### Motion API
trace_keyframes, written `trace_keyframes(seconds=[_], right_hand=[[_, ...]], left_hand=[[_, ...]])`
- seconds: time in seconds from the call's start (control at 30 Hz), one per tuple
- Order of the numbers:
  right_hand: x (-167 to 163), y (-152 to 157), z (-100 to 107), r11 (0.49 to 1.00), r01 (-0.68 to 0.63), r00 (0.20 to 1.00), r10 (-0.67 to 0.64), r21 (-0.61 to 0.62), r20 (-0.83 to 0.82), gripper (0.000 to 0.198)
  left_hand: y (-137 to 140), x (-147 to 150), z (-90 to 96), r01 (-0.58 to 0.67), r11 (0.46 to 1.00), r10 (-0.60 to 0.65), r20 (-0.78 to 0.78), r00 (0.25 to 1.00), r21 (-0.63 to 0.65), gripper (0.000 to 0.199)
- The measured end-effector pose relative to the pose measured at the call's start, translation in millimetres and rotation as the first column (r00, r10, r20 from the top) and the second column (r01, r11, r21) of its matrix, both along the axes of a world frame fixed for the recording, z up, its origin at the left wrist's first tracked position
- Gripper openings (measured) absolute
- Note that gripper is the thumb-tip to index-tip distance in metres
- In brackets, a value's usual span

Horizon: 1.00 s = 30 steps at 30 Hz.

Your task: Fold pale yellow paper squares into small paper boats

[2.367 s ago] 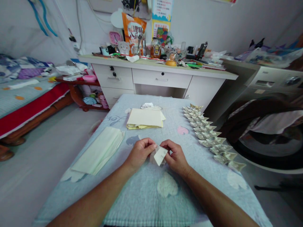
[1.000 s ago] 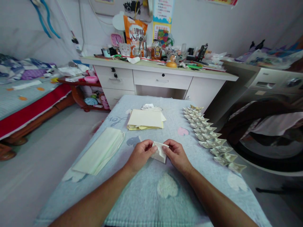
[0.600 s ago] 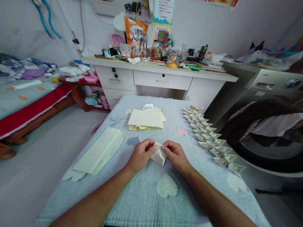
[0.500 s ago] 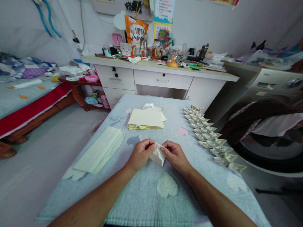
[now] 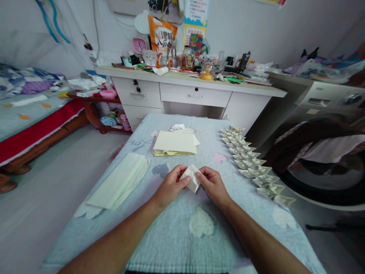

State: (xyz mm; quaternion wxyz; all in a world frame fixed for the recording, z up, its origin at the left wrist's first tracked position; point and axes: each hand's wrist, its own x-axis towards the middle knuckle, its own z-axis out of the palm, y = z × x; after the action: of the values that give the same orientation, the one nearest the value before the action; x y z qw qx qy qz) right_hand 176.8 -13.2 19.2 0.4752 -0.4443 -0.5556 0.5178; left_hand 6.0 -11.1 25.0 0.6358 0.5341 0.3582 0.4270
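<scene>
A small folded piece of white paper (image 5: 192, 176), roughly diamond-shaped with a crease down its middle, is held between my two hands above the cloth-covered table (image 5: 171, 236). My left hand (image 5: 172, 184) pinches its left corner, thumb on the near face. On the opposite corner, my right hand (image 5: 211, 183) grips it with thumb and bent fingers. Beyond my hands lies a stack of cream and yellow paper sheets (image 5: 174, 142). To the left rests a pile of long, pale green folded sheets (image 5: 119, 182). Folded paper boats (image 5: 248, 163) stand in a row along the right side.
A crumpled white paper (image 5: 177, 127) lies behind the stack. Past the table stands a white desk (image 5: 196, 93) crowded with jars, a snack bag and small items. A washing machine (image 5: 327, 99) with clothes hanging from its door is at right, a bed (image 5: 37, 102) at left.
The folded paper has turned in my fingers and now shows as an upright diamond. My left thumb has moved down onto its face, and the view has shifted slightly.
</scene>
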Motion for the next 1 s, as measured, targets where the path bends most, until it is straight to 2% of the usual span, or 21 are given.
trace_keyframes(seconds=[0.17,0.23,0.37,0.5,0.67,1.0], right_hand=[[-0.5,-0.1,-3.6,1.000,-0.012,1.000,0.012,0.006,-0.017,0.029],[-0.1,-0.5,-5.1,0.999,-0.025,0.999,0.026,0.043,-0.029,0.023],[3.5,-2.3,-2.0,0.962,-0.008,0.996,-0.018,0.271,0.093,0.039],[6.9,-5.6,5.4,0.901,-0.105,0.954,-0.029,0.421,0.299,0.025],[5.5,-8.2,7.8,0.889,-0.130,0.904,-0.076,0.440,0.421,0.027],[2.9,-8.5,10.4,0.892,-0.132,0.895,-0.080,0.433,0.439,0.010]], left_hand=[[2.3,1.6,-2.5,-0.044,0.999,0.043,-0.055,0.998,-0.014,0.028],[2.9,1.6,-3.4,-0.065,0.998,0.064,-0.046,0.997,-0.018,0.027],[3.8,0.7,-5.6,-0.089,0.996,0.089,-0.006,0.996,0.002,0.025],[3.5,1.0,-5.6,-0.081,0.996,0.083,0.062,0.995,-0.031,0.030],[2.2,2.1,-6.0,-0.089,0.993,0.097,0.122,0.988,-0.073,0.032],[2.1,0.7,-8.8,-0.052,0.982,0.080,0.150,0.985,-0.180,0.033]])
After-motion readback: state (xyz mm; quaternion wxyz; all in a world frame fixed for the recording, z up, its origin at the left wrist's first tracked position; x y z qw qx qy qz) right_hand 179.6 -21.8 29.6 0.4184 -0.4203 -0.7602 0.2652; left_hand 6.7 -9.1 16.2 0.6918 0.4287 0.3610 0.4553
